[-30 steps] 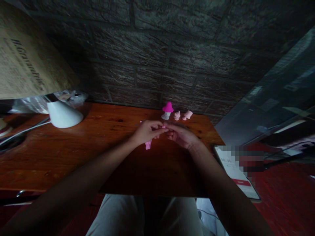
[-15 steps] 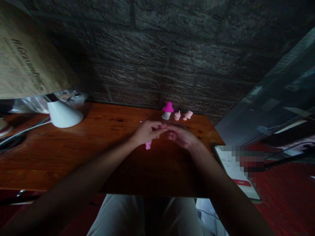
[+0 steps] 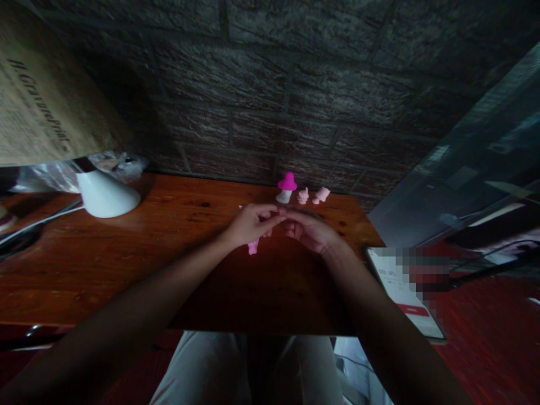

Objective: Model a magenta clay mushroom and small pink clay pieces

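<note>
Pink scrap [image 3: 282, 212] pinched between left hand [image 3: 252, 224] and right hand [image 3: 311, 229], seemingly mid-shaping, next needing gentle pressure; mushroom [image 3: 287, 184] at twelve o'clock

A table lamp [image 3: 54, 107] with a print-lettered shade and white base stands at the left of the wooden tabletop [image 3: 169, 194]; clear crumpled plastic [image 3: 54, 175] lies behind it; a dark brick wall [image 3: 253, 90] rises at the back; a smartphone [image 3: 399, 289], partly pixelated, sits near the right edge; red floor [image 3: 493, 320] shows beyond.
</note>
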Available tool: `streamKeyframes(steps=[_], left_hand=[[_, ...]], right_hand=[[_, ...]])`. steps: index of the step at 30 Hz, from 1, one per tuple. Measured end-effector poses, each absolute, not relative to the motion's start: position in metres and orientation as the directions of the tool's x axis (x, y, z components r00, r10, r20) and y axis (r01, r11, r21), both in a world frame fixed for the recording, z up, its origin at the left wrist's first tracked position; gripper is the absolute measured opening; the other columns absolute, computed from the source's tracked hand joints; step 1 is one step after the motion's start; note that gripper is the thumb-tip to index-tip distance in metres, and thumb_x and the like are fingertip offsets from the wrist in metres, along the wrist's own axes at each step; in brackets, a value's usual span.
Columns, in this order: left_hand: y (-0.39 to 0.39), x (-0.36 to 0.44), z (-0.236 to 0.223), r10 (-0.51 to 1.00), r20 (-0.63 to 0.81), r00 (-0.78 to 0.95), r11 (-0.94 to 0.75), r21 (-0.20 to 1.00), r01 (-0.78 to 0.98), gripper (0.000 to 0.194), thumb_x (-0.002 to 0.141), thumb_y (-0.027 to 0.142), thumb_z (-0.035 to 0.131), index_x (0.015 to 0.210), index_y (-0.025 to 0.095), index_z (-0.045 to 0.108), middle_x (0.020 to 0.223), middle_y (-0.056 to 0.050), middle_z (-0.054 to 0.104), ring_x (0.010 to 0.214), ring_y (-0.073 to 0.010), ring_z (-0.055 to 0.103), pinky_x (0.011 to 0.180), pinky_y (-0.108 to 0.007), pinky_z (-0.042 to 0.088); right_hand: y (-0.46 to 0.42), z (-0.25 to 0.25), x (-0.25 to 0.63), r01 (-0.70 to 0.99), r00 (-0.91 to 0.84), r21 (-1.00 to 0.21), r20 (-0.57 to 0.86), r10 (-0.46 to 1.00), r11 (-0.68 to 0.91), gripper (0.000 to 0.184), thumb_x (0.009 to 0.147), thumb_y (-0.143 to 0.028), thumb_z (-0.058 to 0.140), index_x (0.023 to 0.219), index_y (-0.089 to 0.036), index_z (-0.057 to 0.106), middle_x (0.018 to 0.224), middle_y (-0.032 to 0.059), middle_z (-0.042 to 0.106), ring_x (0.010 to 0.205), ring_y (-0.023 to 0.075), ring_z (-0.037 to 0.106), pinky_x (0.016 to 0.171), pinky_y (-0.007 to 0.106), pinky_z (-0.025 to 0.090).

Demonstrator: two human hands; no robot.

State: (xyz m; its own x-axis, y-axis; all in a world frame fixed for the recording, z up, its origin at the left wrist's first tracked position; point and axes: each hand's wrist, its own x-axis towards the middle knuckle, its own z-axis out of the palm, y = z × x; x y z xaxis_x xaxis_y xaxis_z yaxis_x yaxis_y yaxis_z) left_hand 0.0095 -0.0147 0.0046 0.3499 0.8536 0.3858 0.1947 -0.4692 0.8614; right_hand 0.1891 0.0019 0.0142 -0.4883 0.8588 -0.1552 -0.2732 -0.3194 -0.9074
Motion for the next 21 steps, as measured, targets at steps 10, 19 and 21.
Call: streamKeyframes(steps=[10, 19, 21], left_hand=[[-0.0171, 0.0102, 0.0053, 0.824, 0.403, 0.400, -0.533, 0.791, 0.301, 0.026, 0.095, 0.030, 0.050, 0.108, 0.015, 0.066, 0.053, 0.004, 0.060, 0.045, -0.0079, 0.055, 0.047, -0.018, 0.042], [-0.0189, 0.0108, 0.0066, 0.815, 0.448, 0.368, -0.565, 0.756, 0.331, 0.032, 0.094, 0.033, 0.054, 0.118, 0.014, 0.065, 0.054, 0.004, 0.061, 0.047, -0.0084, 0.056, 0.050, -0.019, 0.044], [-0.0192, 0.0108, 0.0064, 0.832, 0.452, 0.321, -0.547, 0.766, 0.339, 0.030, 0.093, 0.034, 0.057, 0.114, 0.015, 0.067, 0.054, 0.005, 0.061, 0.046, -0.0082, 0.056, 0.050, -0.019, 0.044]], right_hand=[[0.0025, 0.0154, 0.1895, -0.274, -0.503, -0.906, -0.151, 0.851, -0.323, 0.020, 0.072, -0.024, 0.083, 0.090, -0.021, 0.075, 0.082, -0.0017, 0.071, 0.060, 0.0040, 0.056, 0.053, 0.015, 0.047], [0.0028, 0.0157, 0.1895, -0.299, -0.492, -0.896, -0.149, 0.858, -0.327, 0.018, 0.072, -0.023, 0.082, 0.089, -0.021, 0.075, 0.083, -0.0004, 0.072, 0.060, 0.0046, 0.057, 0.053, 0.014, 0.048], [0.0028, 0.0156, 0.1893, -0.307, -0.478, -0.891, -0.158, 0.864, -0.333, 0.020, 0.072, -0.022, 0.082, 0.091, -0.022, 0.076, 0.082, -0.0010, 0.071, 0.060, 0.0047, 0.056, 0.053, 0.014, 0.048]])
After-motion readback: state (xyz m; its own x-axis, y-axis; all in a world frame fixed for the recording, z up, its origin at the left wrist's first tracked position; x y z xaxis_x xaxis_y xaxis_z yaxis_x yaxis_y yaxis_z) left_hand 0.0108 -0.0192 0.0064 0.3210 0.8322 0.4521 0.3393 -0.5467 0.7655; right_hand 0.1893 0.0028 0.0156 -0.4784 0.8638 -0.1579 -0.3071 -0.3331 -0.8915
